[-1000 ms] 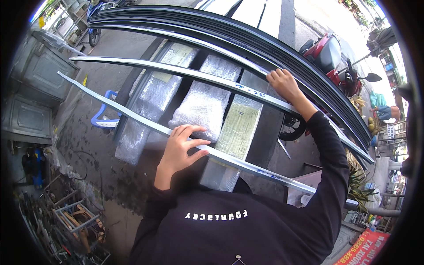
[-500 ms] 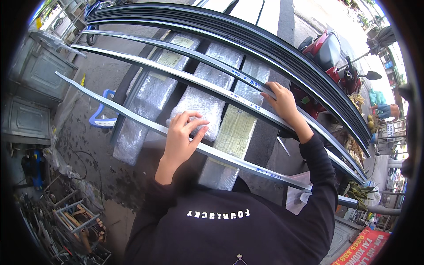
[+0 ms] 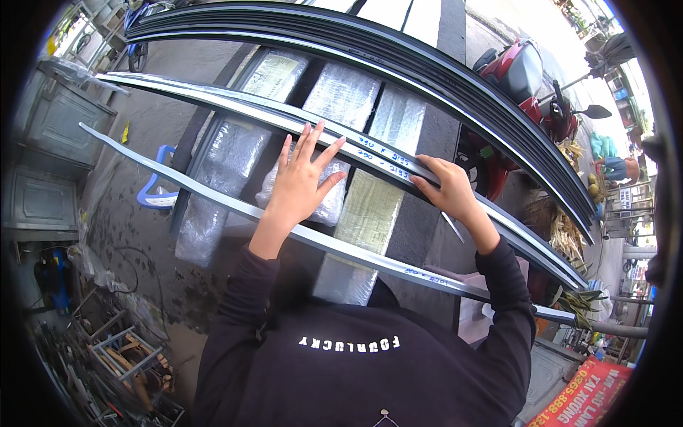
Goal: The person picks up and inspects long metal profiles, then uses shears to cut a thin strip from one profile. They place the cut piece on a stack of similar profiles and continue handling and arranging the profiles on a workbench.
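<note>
Two long silver-faced metal bars (image 3: 384, 164): side by side they lie, edges close together, slanting over the wrapped bundles, blue handwriting on both!
Pair's line-up: looks done along the middle, I'd judge; whether any fine squaring is left, I can't tell from here.
Right hand (image 3: 455, 188): fingers bent, pinching across the pair, thumb at the near edge, forefinger at the far one.
Left hand (image 3: 295, 185): fingers spread wide, laid across the pair from the near side, tips up by the farther bar, thumb off it and gripping nothing.
Single pale-grey metal bar (image 3: 341, 247): apart from the pair, closer to the body, crossing below the left hand and outside both hands' fingers.
Clear-plastic-wrapped oblong bundles (image 3: 370, 213): three in view, underneath the bars.
Stack of long black profiles (image 3: 398, 60): beyond the pair, curving across the fisheye.
Outer edges: blue plastic chair (image 3: 153, 188) left, red motorbike (image 3: 523, 75) right.
</note>
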`<control>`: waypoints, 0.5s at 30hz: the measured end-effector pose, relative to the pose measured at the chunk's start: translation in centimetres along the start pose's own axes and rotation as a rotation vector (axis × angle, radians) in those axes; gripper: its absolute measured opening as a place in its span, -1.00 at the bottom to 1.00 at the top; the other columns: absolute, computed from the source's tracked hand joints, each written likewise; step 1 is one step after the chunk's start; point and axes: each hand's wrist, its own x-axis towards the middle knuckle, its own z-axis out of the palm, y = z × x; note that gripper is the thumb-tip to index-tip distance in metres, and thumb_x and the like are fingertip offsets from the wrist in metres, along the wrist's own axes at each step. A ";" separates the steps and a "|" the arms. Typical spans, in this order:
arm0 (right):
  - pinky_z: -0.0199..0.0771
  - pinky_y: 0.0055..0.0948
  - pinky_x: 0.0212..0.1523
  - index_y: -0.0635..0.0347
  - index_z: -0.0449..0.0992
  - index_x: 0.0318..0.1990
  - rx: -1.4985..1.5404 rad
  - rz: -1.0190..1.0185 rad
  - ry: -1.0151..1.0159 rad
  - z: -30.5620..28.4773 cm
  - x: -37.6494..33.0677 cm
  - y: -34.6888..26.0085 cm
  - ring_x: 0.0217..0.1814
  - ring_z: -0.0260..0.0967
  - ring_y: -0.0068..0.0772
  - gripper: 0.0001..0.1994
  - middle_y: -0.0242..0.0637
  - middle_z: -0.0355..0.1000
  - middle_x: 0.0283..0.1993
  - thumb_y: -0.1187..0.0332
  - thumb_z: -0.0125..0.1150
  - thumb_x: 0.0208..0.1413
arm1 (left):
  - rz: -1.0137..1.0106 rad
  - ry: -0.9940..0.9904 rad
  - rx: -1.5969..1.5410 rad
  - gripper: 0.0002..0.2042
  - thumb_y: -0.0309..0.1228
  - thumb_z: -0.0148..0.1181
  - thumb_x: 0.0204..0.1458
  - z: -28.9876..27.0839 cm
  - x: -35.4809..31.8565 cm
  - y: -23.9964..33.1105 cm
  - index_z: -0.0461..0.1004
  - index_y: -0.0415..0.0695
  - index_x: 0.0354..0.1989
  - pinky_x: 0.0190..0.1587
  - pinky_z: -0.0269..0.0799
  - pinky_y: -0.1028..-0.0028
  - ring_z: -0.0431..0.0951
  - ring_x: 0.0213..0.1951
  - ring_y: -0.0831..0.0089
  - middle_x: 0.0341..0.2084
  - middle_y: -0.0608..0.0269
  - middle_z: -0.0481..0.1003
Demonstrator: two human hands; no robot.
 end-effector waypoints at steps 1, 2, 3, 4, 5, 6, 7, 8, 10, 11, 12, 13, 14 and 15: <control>0.51 -0.20 -0.12 0.38 0.50 -0.02 0.000 -0.004 -0.007 0.0 -0.1 -0.2 -0.15 0.53 -0.01 -0.53 0.03 0.55 -0.16 0.13 0.30 0.09 | -0.006 -0.004 -0.007 -0.46 0.03 -0.02 0.21 -0.1 0.2 0.0 0.22 0.22 0.36 0.43 -0.23 0.05 -0.03 0.43 0.11 0.43 0.12 -0.02; 0.51 -0.21 -0.13 0.40 0.49 -0.01 0.006 -0.007 -0.012 -0.1 -0.1 -0.4 -0.15 0.53 -0.01 -0.50 0.04 0.54 -0.16 0.11 0.31 0.08 | -0.020 -0.019 -0.012 -0.45 0.04 -0.02 0.21 -0.1 0.5 0.0 0.21 0.22 0.36 0.43 -0.23 0.05 -0.04 0.44 0.12 0.43 0.12 -0.03; 0.51 -0.21 -0.13 0.42 0.48 -0.01 0.012 -0.011 -0.018 -0.1 -0.2 -0.6 -0.15 0.53 -0.01 -0.48 0.05 0.54 -0.16 0.10 0.33 0.06 | -0.011 -0.009 0.001 -0.44 0.07 -0.08 0.23 -0.2 0.9 -0.1 0.18 0.22 0.38 0.44 -0.25 0.05 -0.05 0.44 0.13 0.43 0.13 -0.02; 0.51 -0.22 -0.13 0.44 0.47 0.00 0.018 -0.017 -0.025 -0.1 -0.2 -0.8 -0.16 0.53 -0.01 -0.45 0.06 0.54 -0.16 0.09 0.34 0.05 | 0.003 -0.006 0.018 -0.44 0.08 -0.10 0.23 -0.2 1.5 -0.3 0.18 0.22 0.38 0.44 -0.25 0.05 -0.05 0.44 0.13 0.43 0.14 -0.02; 0.51 -0.23 -0.14 0.46 0.45 0.01 0.036 0.001 -0.044 -0.2 -0.5 -1.1 -0.17 0.54 -0.02 -0.40 0.06 0.53 -0.17 0.06 0.37 0.01 | 0.015 -0.002 0.035 -0.44 0.09 -0.12 0.24 -0.2 2.2 -0.7 0.17 0.23 0.38 0.44 -0.26 0.05 -0.05 0.44 0.13 0.42 0.14 -0.01; 0.51 -0.23 -0.13 0.45 0.44 0.03 0.012 0.010 -0.055 -0.2 -0.6 -1.3 -0.17 0.54 -0.02 -0.38 0.06 0.53 -0.17 0.05 0.38 0.00 | 0.041 0.034 0.049 -0.44 0.09 -0.14 0.24 -0.1 2.9 -1.0 0.17 0.23 0.38 0.44 -0.26 0.05 -0.05 0.44 0.13 0.42 0.15 0.00; 0.51 -0.24 -0.13 0.45 0.44 0.04 -0.006 0.021 -0.071 -0.1 -0.7 -1.5 -0.17 0.54 -0.03 -0.37 0.05 0.53 -0.18 0.04 0.38 -0.01 | 0.046 0.032 0.055 -0.44 0.12 -0.21 0.26 0.0 3.5 -1.4 0.12 0.24 0.40 0.45 -0.29 0.05 -0.08 0.45 0.14 0.42 0.17 0.01; 0.51 -0.24 -0.13 0.44 0.43 0.05 -0.017 0.023 -0.094 0.0 -0.7 -1.6 -0.17 0.54 -0.03 -0.35 0.04 0.52 -0.19 0.04 0.39 -0.03 | 0.018 -0.049 0.079 -0.44 0.12 -0.22 0.26 0.2 3.9 -1.6 0.11 0.25 0.41 0.45 -0.31 0.05 -0.10 0.45 0.14 0.42 0.18 0.01; 0.50 -0.23 -0.08 0.42 0.39 0.09 -0.028 0.058 -0.133 0.1 -0.7 -2.0 -0.11 0.52 -0.05 -0.31 0.02 0.51 -0.14 0.02 0.41 -0.05 | -0.005 -0.156 0.111 -0.44 0.13 -0.26 0.27 0.5 4.1 -1.9 0.08 0.27 0.41 0.45 -0.33 0.05 -0.12 0.46 0.15 0.42 0.18 0.01; 0.49 -0.22 -0.06 0.42 0.39 0.09 -0.029 0.056 -0.139 0.2 -0.7 -2.2 -0.09 0.51 -0.04 -0.30 0.02 0.50 -0.12 0.01 0.40 -0.05 | -0.013 -0.187 0.115 -0.44 0.13 -0.30 0.28 0.6 4.1 -2.0 0.06 0.29 0.42 0.45 -0.35 0.05 -0.15 0.46 0.17 0.42 0.19 0.01; 0.48 -0.22 -0.04 0.42 0.38 0.09 -0.039 0.089 -0.146 0.2 -0.5 -2.4 -0.07 0.51 -0.04 -0.30 0.02 0.49 -0.10 0.00 0.40 -0.05 | -0.003 -0.156 0.109 -0.45 0.13 -0.30 0.28 0.7 4.1 -2.1 0.06 0.30 0.42 0.45 -0.35 0.04 -0.14 0.46 0.17 0.42 0.19 0.01; 0.47 -0.21 -0.01 0.40 0.39 0.08 -0.053 0.065 -0.177 0.1 -0.4 -2.6 -0.03 0.49 -0.05 -0.31 0.02 0.48 -0.07 -0.01 0.39 -0.05 | -0.007 -0.156 0.109 -0.45 0.12 -0.30 0.29 0.8 3.9 -2.0 0.06 0.30 0.42 0.45 -0.35 0.04 -0.14 0.46 0.17 0.42 0.20 0.01; 0.45 -0.21 0.01 0.38 0.41 0.07 -0.074 0.073 -0.211 -0.2 -0.2 -2.8 0.02 0.47 -0.05 -0.32 0.01 0.47 -0.04 -0.01 0.39 -0.04 | -0.010 -0.156 0.110 -0.46 0.12 -0.30 0.29 0.9 3.8 -2.0 0.07 0.30 0.42 0.45 -0.36 0.04 -0.14 0.46 0.17 0.42 0.20 0.01; 0.44 -0.20 0.03 0.37 0.42 0.07 -0.100 0.089 -0.278 -0.5 0.1 -2.8 0.06 0.45 -0.05 -0.34 0.00 0.46 -0.02 -0.02 0.38 -0.04 | -0.016 -0.161 0.111 -0.46 0.12 -0.30 0.29 1.0 3.7 -1.9 0.06 0.31 0.42 0.45 -0.36 0.04 -0.13 0.46 0.17 0.42 0.20 0.01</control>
